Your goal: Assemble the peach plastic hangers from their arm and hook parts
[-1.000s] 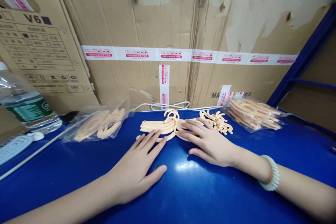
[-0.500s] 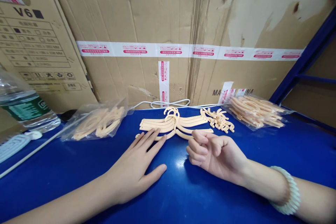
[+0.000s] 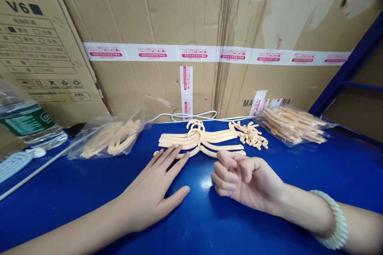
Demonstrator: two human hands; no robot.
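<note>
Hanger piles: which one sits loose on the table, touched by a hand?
The fanned pile of hangers at centre: unbagged, left hand fingertips on it. The left bag and right bag hold theirs in plastic.

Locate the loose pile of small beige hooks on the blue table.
In the head view, the pile of small hooks lies right of centre at the back of the blue table, between the fanned hangers and the right-hand bag of hangers.

Taped cardboard boxes (image 3: pixel 185 28) wall the back of a glossy blue table (image 3: pixel 209 223).
</note>
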